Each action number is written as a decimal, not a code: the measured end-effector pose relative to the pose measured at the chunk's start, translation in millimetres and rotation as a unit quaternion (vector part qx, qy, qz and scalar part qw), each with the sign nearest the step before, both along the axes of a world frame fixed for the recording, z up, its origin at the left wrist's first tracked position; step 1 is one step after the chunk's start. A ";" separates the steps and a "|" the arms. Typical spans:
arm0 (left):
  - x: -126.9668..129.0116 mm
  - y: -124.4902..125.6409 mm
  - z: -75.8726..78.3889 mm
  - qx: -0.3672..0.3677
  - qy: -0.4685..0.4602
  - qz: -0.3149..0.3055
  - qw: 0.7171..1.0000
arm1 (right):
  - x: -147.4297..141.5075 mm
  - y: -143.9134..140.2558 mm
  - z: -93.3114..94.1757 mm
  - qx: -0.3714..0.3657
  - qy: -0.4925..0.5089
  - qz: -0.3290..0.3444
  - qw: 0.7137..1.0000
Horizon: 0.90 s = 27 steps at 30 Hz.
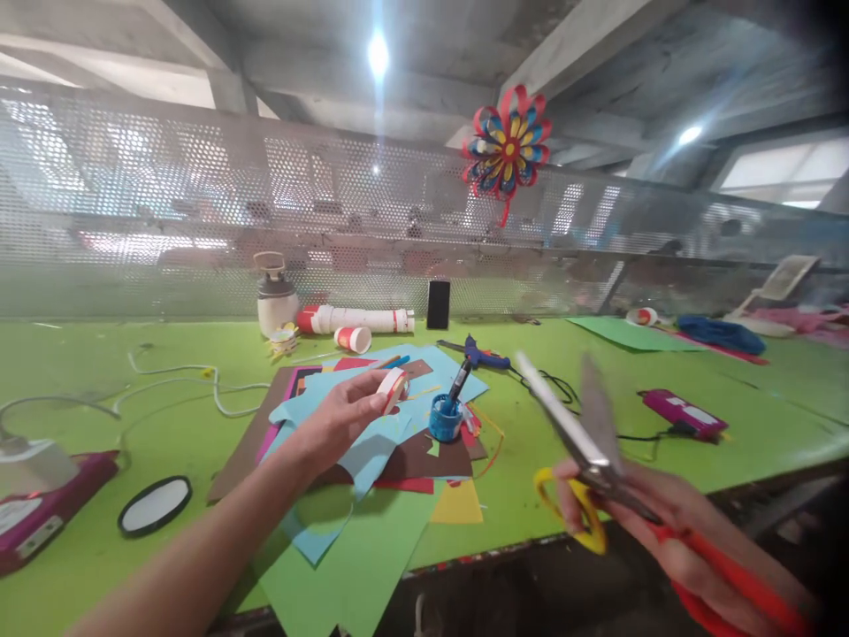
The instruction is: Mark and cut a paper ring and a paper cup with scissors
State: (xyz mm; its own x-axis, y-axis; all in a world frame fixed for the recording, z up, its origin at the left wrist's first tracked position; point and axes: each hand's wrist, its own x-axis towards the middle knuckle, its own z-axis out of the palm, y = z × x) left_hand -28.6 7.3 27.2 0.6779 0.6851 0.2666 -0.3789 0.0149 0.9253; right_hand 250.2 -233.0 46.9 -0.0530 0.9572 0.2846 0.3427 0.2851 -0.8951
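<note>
A white ring with red and yellow markings is gripped at its edge between the thumb and fingers of the left hand. The ring is held over the light blue sheets, to the left of a small blue jar. The scissors are carried in the right hand, with the fingers curled around the red and yellow handles. The blades are spread apart and directed upward and away from the body; they are blurred, and no contact with the ring is made. The right hand is positioned near the front edge of the desk, well apart from the left hand.

A black marker is stood in the jar, tilted to the right. A blue glue gun is laid just behind the jar. Beneath the light blue sheets, a brown sheet is partly exposed; a green sheet is extended over the front edge, and a yellow piece of paper is placed to its right. Toward the rear, a paper cup is laid on its side in front of a white tube, and a black rectangular object is stood upright. A purple power strip is located beyond the right hand.
</note>
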 end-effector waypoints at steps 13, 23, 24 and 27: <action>-14.5 13.7 20.7 0.033 -0.044 0.094 0.994 | -24.3 108.9 -17.9 -0.016 -0.118 0.080 0.990; -15.6 14.1 24.0 0.169 -0.004 0.223 0.960 | -22.6 134.7 -30.7 0.027 -0.118 0.082 0.989; -16.2 14.1 23.7 0.200 0.005 0.235 0.951 | -22.5 135.0 -32.1 0.034 -0.119 0.076 0.989; -17.9 12.7 24.5 0.282 0.042 0.272 0.919 | -18.6 133.8 -39.8 0.049 -0.125 0.052 0.990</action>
